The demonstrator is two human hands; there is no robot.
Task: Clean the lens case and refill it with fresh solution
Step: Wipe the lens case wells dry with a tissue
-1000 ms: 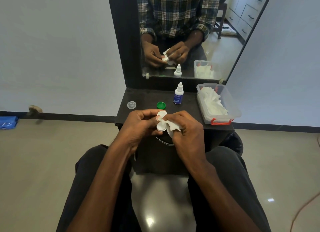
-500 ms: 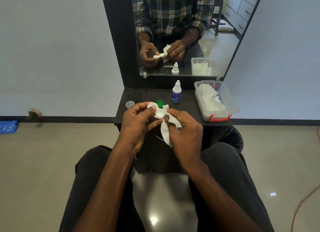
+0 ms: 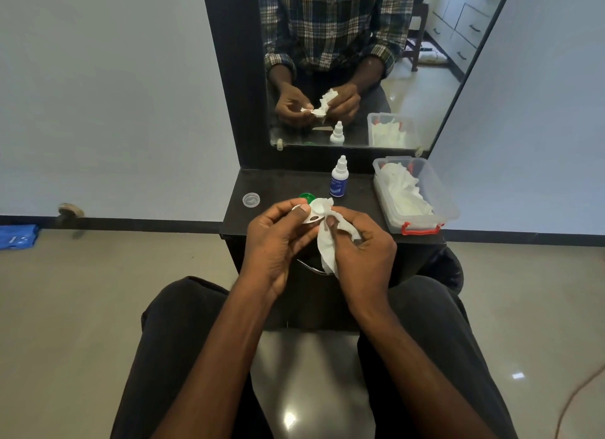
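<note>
The white lens case [image 3: 315,213] is pinched in my left hand [image 3: 278,242] just above the front edge of the black shelf [image 3: 288,186]. My right hand [image 3: 360,252] grips a white tissue [image 3: 327,245] and presses part of it onto the case's right well; the rest of the tissue hangs down. A green cap [image 3: 307,196] lies on the shelf right behind the case, a clear cap [image 3: 251,199] further left. The solution bottle [image 3: 339,181], white with a blue label, stands upright behind my hands.
A clear plastic box with red latches [image 3: 422,224] holding white tissues sits at the shelf's right end. A mirror [image 3: 409,78] rises behind the shelf. My knees flank the cabinet below. A blue cloth [image 3: 18,237] lies on the floor far left.
My hands lifted slightly toward the shelf. The crumpled tissue has opened out and now hangs from my right hand, and the lens case shows more plainly in my left.
</note>
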